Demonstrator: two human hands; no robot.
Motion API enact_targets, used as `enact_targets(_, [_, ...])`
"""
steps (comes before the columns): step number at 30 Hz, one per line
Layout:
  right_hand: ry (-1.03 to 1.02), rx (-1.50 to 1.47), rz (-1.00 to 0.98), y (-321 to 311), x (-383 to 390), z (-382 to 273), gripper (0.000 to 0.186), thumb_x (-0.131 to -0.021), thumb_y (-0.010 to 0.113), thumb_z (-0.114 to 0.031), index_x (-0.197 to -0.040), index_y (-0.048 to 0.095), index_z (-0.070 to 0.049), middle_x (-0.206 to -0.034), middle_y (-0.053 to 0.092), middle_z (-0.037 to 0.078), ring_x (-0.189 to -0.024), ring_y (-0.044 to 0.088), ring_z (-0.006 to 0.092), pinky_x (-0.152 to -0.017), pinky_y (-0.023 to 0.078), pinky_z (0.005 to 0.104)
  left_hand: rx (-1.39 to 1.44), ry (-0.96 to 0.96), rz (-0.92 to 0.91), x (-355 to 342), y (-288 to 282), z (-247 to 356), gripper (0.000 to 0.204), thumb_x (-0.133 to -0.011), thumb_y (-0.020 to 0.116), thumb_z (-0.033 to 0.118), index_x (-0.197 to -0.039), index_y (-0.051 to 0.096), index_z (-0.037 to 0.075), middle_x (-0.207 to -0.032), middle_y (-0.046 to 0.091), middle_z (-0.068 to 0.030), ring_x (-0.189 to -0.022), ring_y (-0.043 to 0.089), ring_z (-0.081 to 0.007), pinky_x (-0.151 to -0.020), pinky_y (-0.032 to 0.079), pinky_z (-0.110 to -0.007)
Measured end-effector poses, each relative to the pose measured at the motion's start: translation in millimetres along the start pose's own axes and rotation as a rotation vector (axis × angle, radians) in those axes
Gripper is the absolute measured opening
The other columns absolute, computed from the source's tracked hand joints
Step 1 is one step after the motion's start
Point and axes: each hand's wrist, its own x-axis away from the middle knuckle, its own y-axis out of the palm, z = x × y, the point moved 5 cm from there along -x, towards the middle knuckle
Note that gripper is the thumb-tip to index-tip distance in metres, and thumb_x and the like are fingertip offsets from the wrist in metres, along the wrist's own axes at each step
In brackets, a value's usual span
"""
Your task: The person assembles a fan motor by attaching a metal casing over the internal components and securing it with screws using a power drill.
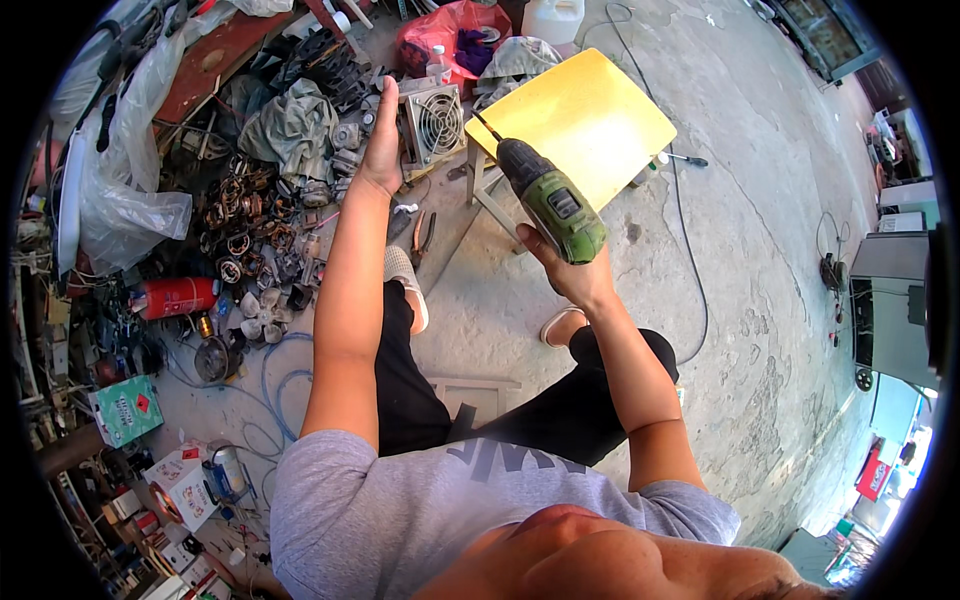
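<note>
My right hand [578, 277] grips a green and black cordless drill [563, 207] by its handle. The drill's long thin bit [486, 126] points away and to the left, over the left corner of a low yellow-topped table [600, 115]; whether it touches the top I cannot tell. My left hand [383, 145] is raised at the end of an outstretched arm, seen edge-on with its fingers straight and nothing in it. Beside it stands a metal box with a round fan grille [438, 122]. Pliers [427, 235] lie on the floor below that box.
A heap of metal parts [245, 215] covers the floor at left, with a red cylinder [175, 298] and blue hose [285, 395]. A dark cable [690, 235] runs past the table's right side, near a screwdriver [690, 160]. Grey cabinets [895, 310] stand far right.
</note>
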Motion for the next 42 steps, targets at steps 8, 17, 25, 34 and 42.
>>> enact_targets(8, [-0.101, -0.043, 0.063, 7, 2, 10, 0.015, -0.091, 0.067, -0.012, -0.103, 0.065, -0.002, -0.085, 0.066, 0.006, -0.073, 0.063, 0.0147, -0.068, 0.052, 0.0297, 0.018, 0.000, 0.013, 1, 0, 0, 0.069, -0.097, 0.039, 0.065, -0.129, 0.058, 0.006, -0.123, 0.064, -0.0066, -0.107, 0.063, -0.0187, -0.094, 0.050, -0.034])
enact_targets(17, [0.070, -0.326, 0.103, 0, -5, 13, 0.021, -0.086, 0.071, -0.013, -0.105, 0.066, -0.003, -0.092, 0.067, 0.005, -0.084, 0.063, 0.0145, -0.076, 0.051, 0.0300, 0.020, -0.027, 0.022, 3, 1, 0, 0.074, -0.095, 0.040, 0.067, -0.133, 0.054, 0.006, -0.124, 0.063, -0.0064, -0.108, 0.062, -0.0177, -0.094, 0.049, -0.033])
enact_targets(25, [0.079, -0.224, 0.065, 4, -2, 18, 0.024, -0.088, 0.070, -0.017, -0.109, 0.066, -0.005, -0.099, 0.070, 0.009, -0.089, 0.066, 0.0205, -0.081, 0.050, 0.0325, 0.012, -0.019, 0.004, 1, 2, -2, 0.074, -0.095, 0.039, 0.068, -0.135, 0.053, 0.006, -0.126, 0.062, -0.0062, -0.110, 0.061, -0.0177, -0.096, 0.048, -0.033])
enact_targets(34, [0.054, -0.251, 0.096, 3, -3, 18, 0.023, -0.087, 0.075, -0.012, -0.106, 0.066, -0.004, -0.090, 0.067, 0.001, -0.078, 0.061, 0.0101, -0.071, 0.051, 0.0270, -0.018, -0.016, 0.017, 2, 3, -3, 0.074, -0.094, 0.040, 0.069, -0.134, 0.054, 0.007, -0.126, 0.062, -0.0063, -0.110, 0.061, -0.0174, -0.096, 0.049, -0.033])
enact_targets(42, [-0.035, -0.263, 0.065, 5, -3, 9, 0.026, -0.087, 0.073, -0.008, -0.111, 0.066, -0.006, -0.095, 0.067, 0.000, -0.076, 0.060, 0.0096, -0.071, 0.050, 0.0264, 0.015, -0.068, 0.022, 5, 7, -5, 0.060, -0.097, 0.045, 0.058, -0.128, 0.059, 0.008, -0.120, 0.065, -0.0050, -0.107, 0.062, -0.0184, -0.096, 0.047, -0.033])
